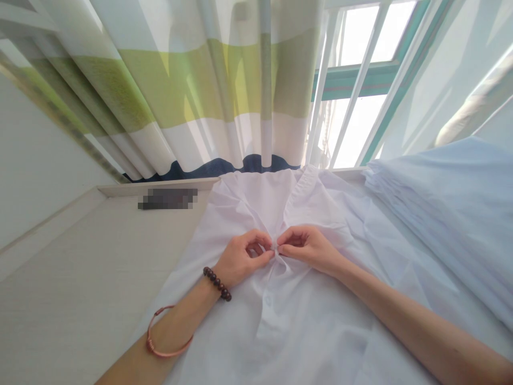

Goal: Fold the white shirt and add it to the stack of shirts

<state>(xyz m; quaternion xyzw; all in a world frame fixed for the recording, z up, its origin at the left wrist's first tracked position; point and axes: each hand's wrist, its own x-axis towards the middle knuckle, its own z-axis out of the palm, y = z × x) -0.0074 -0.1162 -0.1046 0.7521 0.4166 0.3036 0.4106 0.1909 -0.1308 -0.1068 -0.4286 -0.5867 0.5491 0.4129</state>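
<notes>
Left hand: (240, 256) thumb and fingertips pinched on the front opening of the white garment; dark bead bracelet (217, 284) at the wrist, copper-coloured bangle (150, 345) further up the forearm.
Right hand: (312, 248) pinching the same spot from the other side, fingertips almost meeting the left's; exact detail between the tips too small to confirm.
White garment: (320, 326) spread beneath both hands, neck end pointing away from the person; opening parted in a V above the fingers, button placket (267, 305) running below them.
Right side: stack of folded white cloth (449, 208) beside the garment.
Left side: pale work surface (92, 283), bearing a dark pixelated object (168, 199) near its far edge.
Far side: green-and-white curtain (180, 85); barred window (358, 80) to its right.
</notes>
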